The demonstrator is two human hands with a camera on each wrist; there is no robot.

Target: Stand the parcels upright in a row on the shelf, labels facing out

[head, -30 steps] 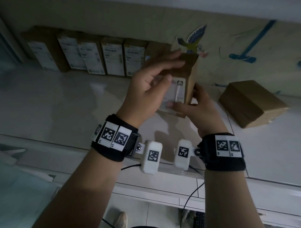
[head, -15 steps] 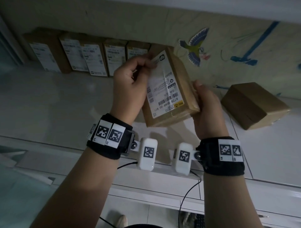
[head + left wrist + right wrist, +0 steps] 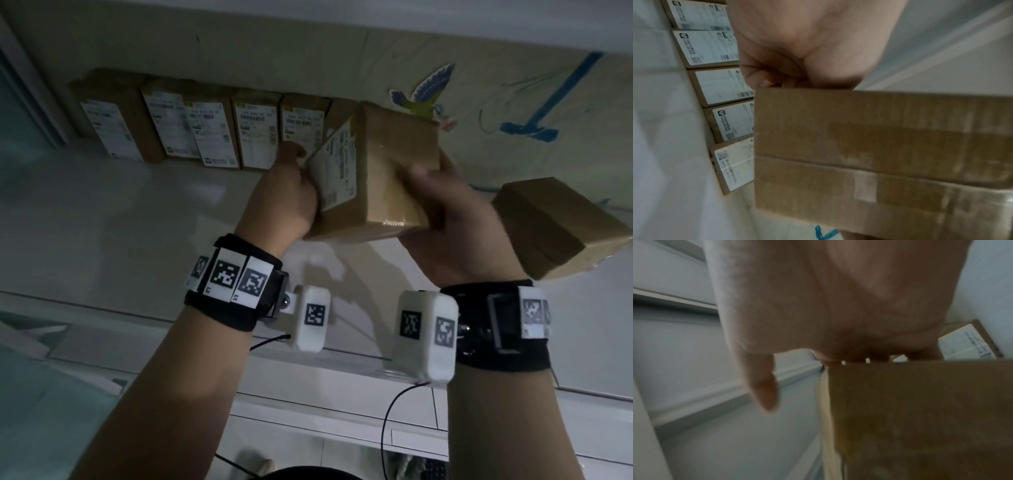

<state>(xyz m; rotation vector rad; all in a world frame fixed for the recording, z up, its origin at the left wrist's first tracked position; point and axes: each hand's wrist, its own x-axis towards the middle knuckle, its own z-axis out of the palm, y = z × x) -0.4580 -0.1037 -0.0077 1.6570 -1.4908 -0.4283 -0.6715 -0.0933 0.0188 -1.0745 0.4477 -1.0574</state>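
Both hands hold one brown cardboard parcel (image 3: 387, 178) in the air, just right of the row's end. Its white label faces left and a plain taped face is turned toward me. My left hand (image 3: 291, 185) grips the labelled side, thumb on top. My right hand (image 3: 445, 219) grips the lower right side with curled fingers. The left wrist view shows the taped side of the held parcel (image 3: 879, 154) below my left hand (image 3: 797, 56). Several parcels in a row (image 3: 205, 133) stand upright against the back wall, labels facing out. Another parcel (image 3: 555, 226) lies flat at the right.
The white shelf surface (image 3: 120, 222) stretches in front of the row, with its front edge (image 3: 102, 308) near my wrists. The back wall carries a bird drawing (image 3: 424, 92) and blue marks (image 3: 534, 120). In the right wrist view a labelled parcel (image 3: 966, 344) shows beyond my right hand (image 3: 838, 313).
The held parcel has been turned: its label faced me before and now faces left. My right hand has shifted from its lower corner to its right side.
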